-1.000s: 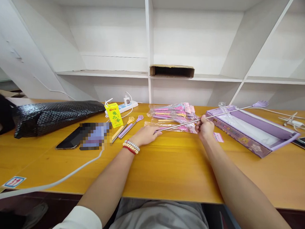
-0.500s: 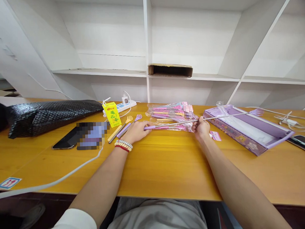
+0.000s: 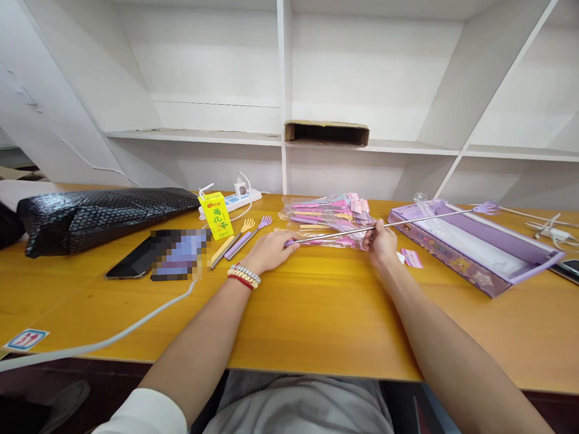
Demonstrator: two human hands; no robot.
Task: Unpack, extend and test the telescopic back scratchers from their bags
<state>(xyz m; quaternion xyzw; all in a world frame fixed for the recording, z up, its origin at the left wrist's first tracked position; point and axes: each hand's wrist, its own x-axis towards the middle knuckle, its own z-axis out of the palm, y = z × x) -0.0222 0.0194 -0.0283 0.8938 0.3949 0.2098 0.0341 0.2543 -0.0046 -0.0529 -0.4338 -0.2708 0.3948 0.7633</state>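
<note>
A telescopic back scratcher [image 3: 427,219] with a thin metal rod and a purple claw head is stretched across the wooden table. My left hand [image 3: 270,250], with bead bracelets at the wrist, is closed round its purple handle end. Further along the rod, my right hand [image 3: 380,241] pinches it. The claw head hovers over the open purple box [image 3: 475,251] at the right. Behind my hands lies a clear bag of packed scratchers [image 3: 328,219]. Two loose scratchers [image 3: 243,239], one yellow and one purple, lie left of my left hand.
A yellow drink carton [image 3: 216,216], a power strip [image 3: 232,200], a phone [image 3: 132,265] and a black bubble-wrap bag [image 3: 99,215] lie at the left. A white cable [image 3: 99,342] crosses the front left. Another phone [image 3: 576,271] and cables lie far right. White shelves stand behind.
The scratcher's head end has dropped lower over the purple box. My left hand now grips the handle end instead of lying along it. Both hands stayed near the same spot.
</note>
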